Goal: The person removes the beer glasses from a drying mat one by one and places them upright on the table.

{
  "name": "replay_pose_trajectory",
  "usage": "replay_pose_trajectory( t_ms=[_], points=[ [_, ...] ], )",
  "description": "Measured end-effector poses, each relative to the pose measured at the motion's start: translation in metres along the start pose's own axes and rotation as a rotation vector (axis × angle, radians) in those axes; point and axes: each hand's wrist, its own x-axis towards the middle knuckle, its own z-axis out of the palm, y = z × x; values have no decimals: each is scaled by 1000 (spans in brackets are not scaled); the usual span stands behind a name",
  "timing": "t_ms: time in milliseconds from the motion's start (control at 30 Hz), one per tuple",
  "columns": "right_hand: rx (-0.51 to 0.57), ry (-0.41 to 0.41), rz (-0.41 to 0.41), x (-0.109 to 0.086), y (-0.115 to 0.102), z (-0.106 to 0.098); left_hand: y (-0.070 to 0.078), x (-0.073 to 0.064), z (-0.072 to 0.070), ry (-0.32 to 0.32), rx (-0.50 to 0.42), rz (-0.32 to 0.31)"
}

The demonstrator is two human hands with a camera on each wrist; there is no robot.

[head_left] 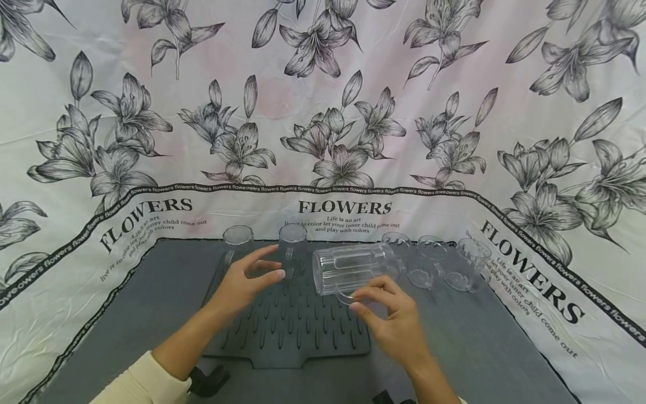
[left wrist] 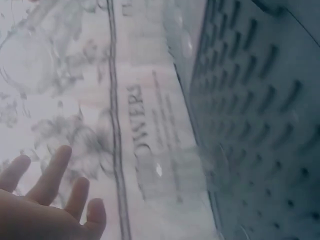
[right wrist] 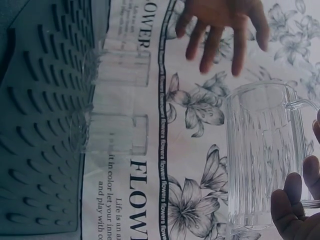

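My right hand (head_left: 393,317) pinches the handle of a clear ribbed mug (head_left: 348,272) between thumb and fingers. This mug lies sideways in the air over the dark drying mat (head_left: 277,356), its handle pointing down toward me. Just to the left, my left hand (head_left: 244,283) hovers with fingers spread and nothing in them. Behind its fingertips a clear mug (head_left: 292,244) stands upright at the back of the mat, with another mug (head_left: 238,238) to its left, partly hidden by that hand. In the right wrist view, the held mug (right wrist: 265,155) looks see-through.
Three more clear mugs stand at the back right: one mug (head_left: 396,244) partly behind the held one, a middle mug (head_left: 428,266) and a rightmost mug (head_left: 464,269). Raised ridges cover the mat on the grey tabletop (head_left: 156,314). A flower-printed cloth (head_left: 333,140) encloses the back and sides.
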Motion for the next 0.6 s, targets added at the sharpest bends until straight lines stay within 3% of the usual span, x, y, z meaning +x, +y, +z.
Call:
replay_pose_trajectory(
  t_ms=[267, 600],
  points=[
    [-14, -47, 32, -2, -5, 5, 19, 13, 26, -100, -56, -23],
    [7, -27, -22, -6, -3, 11, 21, 16, 35, -151, -15, -64]
  ],
)
